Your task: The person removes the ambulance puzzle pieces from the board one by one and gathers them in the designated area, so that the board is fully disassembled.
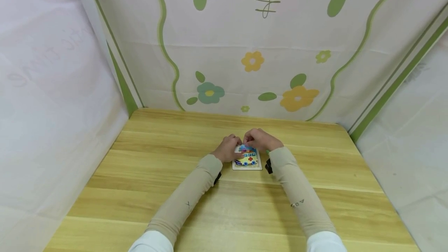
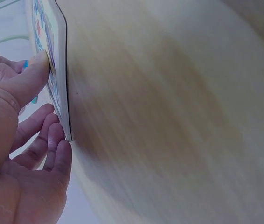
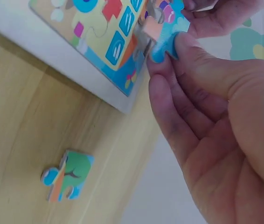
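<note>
A small jigsaw board [image 1: 235,168] with a white rim lies on the table, its picture a yellow ambulance with blue windows and a red cross. In the right wrist view, my right hand [image 1: 262,140] pinches a blue puzzle piece [image 3: 168,43] with thumb and fingers, tilted above an open gap near the board's far end. My left hand [image 1: 227,149] holds the board at its left side; the left wrist view has the thumb [image 2: 34,77] on the picture and the fingers curled at the board's edge. The piece's far side is partly hidden.
A loose puzzle piece [image 3: 76,170] with a green tree lies on the table right of the board, mostly covered by the right wrist in the head view. The wooden table [image 1: 157,143] meets a flower-printed cloth wall [image 1: 220,69] at the back.
</note>
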Motion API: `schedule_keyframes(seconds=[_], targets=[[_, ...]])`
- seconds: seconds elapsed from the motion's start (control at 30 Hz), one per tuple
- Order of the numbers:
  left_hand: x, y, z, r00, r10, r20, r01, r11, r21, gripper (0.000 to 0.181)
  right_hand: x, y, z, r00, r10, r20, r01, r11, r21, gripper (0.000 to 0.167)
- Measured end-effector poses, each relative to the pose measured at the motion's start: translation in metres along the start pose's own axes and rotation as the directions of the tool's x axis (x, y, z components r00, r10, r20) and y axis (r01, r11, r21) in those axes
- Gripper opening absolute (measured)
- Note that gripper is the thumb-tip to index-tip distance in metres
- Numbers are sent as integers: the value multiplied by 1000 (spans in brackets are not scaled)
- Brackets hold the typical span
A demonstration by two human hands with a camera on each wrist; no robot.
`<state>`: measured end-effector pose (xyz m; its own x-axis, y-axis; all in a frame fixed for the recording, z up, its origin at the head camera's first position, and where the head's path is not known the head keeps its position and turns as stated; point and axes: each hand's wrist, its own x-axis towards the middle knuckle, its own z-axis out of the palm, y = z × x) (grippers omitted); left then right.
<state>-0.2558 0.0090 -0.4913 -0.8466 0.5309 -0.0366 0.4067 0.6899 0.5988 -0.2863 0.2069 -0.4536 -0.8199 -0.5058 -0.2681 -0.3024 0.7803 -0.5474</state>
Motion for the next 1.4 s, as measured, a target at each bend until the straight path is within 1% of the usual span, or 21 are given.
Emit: schedule_keyframes(seconds=[0.13, 0.3, 0.33, 0.43, 0.53, 0.7, 0.77, 0.83, 1.0, 1.13, 1.27, 1.4], targets=[[4, -4, 3, 1000, -7, -3, 7, 1000, 13, 45, -5, 4, -4, 1000, -24, -13, 24, 1000, 15, 13], [4, -4, 2, 1000, -8, -9, 8, 1000, 21, 45, -12, 13, -10, 999, -17, -28, 17, 1000, 0, 12], [3, -2, 0, 1000, -11, -1, 11, 1000, 19, 46, -14, 15, -11, 1000, -14, -28, 15, 1000, 1, 12], [3, -3, 0, 1000, -13, 0, 13, 999, 32, 47, -21, 23, -15, 1000, 3, -25, -3, 1000, 11, 13], [3, -6, 2, 1000, -20, 6, 20, 999, 33, 48, -29, 31, -19, 1000, 19, -21, -19, 1000, 8, 14], [3, -8, 2, 1000, -26, 3, 26, 999, 26, 48, -47, 48, -26, 997, 55, -53, -56, 998, -14, 13], [2, -8, 1, 1000, -27, 1, 27, 999, 27, 48, -54, 56, -28, 995, 74, -68, -75, 997, -11, 13], [2, -8, 0, 1000, -27, 0, 27, 999, 25, 48, -62, 64, -30, 994, 76, -75, -77, 997, -5, 13], [1, -7, 0, 1000, -20, 5, 19, 1000, 11, 48, -81, 81, -33, 991, 81, -103, -81, 997, 4, 12], [1, -6, 1, 1000, -11, 6, 11, 1000, 25, 49, -91, 91, -33, 986, 111, -123, -110, 994, 15, 13], [0, -4, 1, 1000, -5, 7, 5, 1000, 30, 49, -97, 96, -31, 983, 122, -135, -122, 992, 6, 14], [-2, -1, 1, 1000, -8, 21, 8, 1000, 7, 48, -99, 100, -29, 980, 124, -153, -125, 992, 4, 14]])
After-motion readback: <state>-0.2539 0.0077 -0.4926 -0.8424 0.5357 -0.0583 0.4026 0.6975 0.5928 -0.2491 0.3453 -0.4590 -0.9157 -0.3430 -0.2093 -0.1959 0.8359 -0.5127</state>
